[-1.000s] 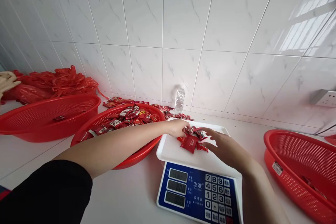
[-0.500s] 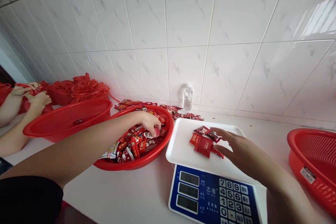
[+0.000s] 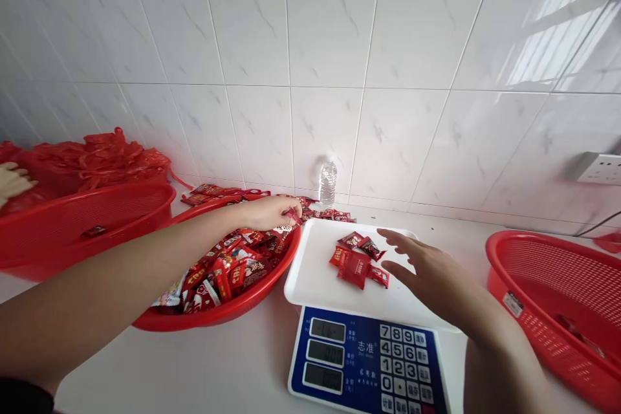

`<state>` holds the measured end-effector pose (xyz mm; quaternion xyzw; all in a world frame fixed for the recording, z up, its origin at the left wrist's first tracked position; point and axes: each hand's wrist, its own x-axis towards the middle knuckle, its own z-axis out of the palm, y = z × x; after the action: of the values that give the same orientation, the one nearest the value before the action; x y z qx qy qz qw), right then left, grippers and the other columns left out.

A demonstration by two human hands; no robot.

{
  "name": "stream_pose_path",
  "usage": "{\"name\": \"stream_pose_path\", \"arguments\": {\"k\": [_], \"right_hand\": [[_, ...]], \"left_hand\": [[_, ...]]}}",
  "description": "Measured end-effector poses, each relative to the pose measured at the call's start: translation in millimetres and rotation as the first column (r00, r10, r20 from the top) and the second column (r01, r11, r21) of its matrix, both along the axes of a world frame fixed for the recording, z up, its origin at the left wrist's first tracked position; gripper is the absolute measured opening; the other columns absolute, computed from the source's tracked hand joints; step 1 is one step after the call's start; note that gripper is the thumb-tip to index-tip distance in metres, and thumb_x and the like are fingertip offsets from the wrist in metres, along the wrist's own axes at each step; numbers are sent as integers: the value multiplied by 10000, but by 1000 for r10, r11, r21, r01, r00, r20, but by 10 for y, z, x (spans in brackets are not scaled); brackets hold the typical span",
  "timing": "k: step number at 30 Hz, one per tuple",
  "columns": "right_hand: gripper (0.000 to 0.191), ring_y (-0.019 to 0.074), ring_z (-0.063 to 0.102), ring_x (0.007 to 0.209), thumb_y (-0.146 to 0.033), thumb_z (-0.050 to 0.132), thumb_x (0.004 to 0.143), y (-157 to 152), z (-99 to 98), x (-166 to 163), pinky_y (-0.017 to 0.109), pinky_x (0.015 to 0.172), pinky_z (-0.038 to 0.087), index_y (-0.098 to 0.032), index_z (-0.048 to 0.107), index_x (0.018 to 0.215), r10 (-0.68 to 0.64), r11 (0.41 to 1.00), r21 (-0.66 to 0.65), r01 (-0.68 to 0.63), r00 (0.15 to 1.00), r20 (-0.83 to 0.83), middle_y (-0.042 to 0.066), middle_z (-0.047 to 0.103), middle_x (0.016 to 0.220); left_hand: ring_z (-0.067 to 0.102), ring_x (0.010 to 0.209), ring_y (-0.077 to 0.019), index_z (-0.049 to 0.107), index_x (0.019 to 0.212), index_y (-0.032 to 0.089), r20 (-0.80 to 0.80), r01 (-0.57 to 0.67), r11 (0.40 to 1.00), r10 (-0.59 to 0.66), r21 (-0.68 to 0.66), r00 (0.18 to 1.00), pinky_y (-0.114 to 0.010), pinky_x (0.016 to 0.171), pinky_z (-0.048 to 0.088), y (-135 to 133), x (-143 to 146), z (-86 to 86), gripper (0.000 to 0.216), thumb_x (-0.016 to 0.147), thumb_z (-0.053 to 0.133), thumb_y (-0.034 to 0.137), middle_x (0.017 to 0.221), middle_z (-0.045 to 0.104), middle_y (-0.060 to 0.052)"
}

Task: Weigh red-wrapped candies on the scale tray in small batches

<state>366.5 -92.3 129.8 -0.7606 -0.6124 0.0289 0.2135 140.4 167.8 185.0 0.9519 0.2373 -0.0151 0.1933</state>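
Observation:
My left hand (image 3: 272, 212) is closed on a small red snack packet (image 3: 292, 215), over the far right rim of a red basket (image 3: 242, 305). Many wrapped snacks (image 3: 233, 272), mostly red, fill that basket. My right hand (image 3: 429, 272) hovers with fingers apart over the right part of a white scale tray (image 3: 310, 284). Just left of its fingertips lie several small packets, among them a plain red packet (image 3: 354, 270) and a dark brown-red one (image 3: 371, 248). The blue scale panel (image 3: 366, 362) with keys and displays faces me below the tray.
Another red basket (image 3: 504, 242) stands at the right. On the left are a further red basket (image 3: 150, 207), a heap of red plastic bags (image 3: 107, 158) and another person's hand (image 3: 12, 181). A clear bottle (image 3: 328, 182) and rows of packets (image 3: 213, 191) line the tiled wall.
My left hand has risen from among the snacks toward the basket's far right rim, with the packet in its fingers. My right hand stays open over the tray. The view has turned right.

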Motion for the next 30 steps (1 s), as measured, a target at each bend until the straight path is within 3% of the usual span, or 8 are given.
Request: {"name": "stream_pose_path", "arguments": {"k": [8,13,21,25,30], "right_hand": [[482,240,625,1068,-452,415,945,-58,50,-7,402,862,496,-345,418,1415,-1,1000,13,2,1000,-28,63,655,1205],[468,232,612,1087,-451,410,953,-72,105,-24,404,854,494,-352,414,1410,30,999,37,-28,998,-61,58,647,1218],[473,235,602,1110,-425,432,948,-66,63,35,415,864,490,-345,403,1413,35,998,45,-32,997,-66,63,629,1256],[469,234,582,1149,-437,429,948,-71,65,35,421,883,488,-349,402,1408,41,999,37,-38,996,-79,44,607,1302],[476,228,586,1141,-442,433,947,-68,73,31,419,879,491,-355,394,1414,43,998,43,-40,995,-89,35,603,1311]], "left_hand": [[512,652,-131,551,1085,193,133,5,986,17,-169,991,-224,579,365,-425,562,-194,281,822,592,285,730,550,36],[583,715,-158,564,1110,213,198,55,973,-9,-225,980,-236,607,416,-595,885,-379,353,793,658,336,799,588,18],[594,998,-241,681,929,218,222,183,983,-176,-11,959,-320,849,433,-633,1097,-680,204,730,705,185,1002,668,-33],[607,988,-239,707,895,211,209,237,971,-235,17,949,-328,863,443,-641,1094,-751,160,748,682,155,1002,684,-42],[608,979,-245,696,858,190,207,221,974,-225,43,952,-340,872,456,-651,1101,-757,90,803,653,247,975,682,-67]]}}
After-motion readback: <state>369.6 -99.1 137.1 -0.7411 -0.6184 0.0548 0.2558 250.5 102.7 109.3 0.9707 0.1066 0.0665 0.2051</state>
